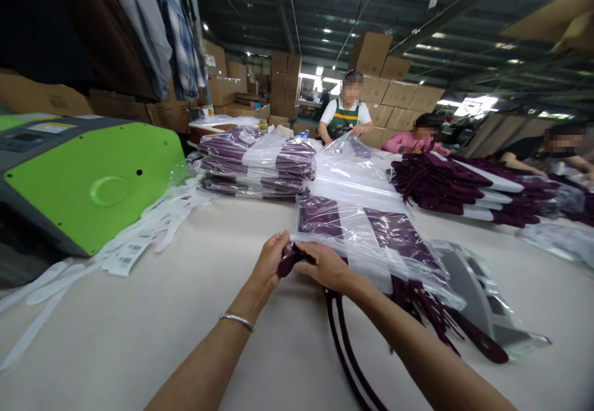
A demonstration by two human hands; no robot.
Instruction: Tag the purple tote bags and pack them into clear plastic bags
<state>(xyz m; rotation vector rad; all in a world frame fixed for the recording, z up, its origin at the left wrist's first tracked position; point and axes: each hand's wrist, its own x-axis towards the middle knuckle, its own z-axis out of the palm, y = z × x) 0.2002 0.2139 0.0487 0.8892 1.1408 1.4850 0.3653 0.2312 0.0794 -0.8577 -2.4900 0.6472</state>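
In front of me lies a dark purple item point(399, 231) with a pale band round its middle, partly inside a clear plastic bag point(371, 250). Its thin straps point(335, 330) and fringe point(429, 312) hang out at the near side. My left hand point(271, 259) is closed, pinching the bag's edge at the near left corner. My right hand point(325, 265) is closed beside it, on a dark purple end piece point(290, 262) that sticks out between both hands. The fingers partly hide what each one grips.
A green and grey machine point(134, 182) stands left, with white label strips point(130, 250) beside it. Stacked bagged purple items point(260, 163) lie behind, unbagged ones point(464, 188) at right. A grey plastic-wrapped object point(487, 299) lies near my right arm. Co-workers point(348, 114) are across the table.
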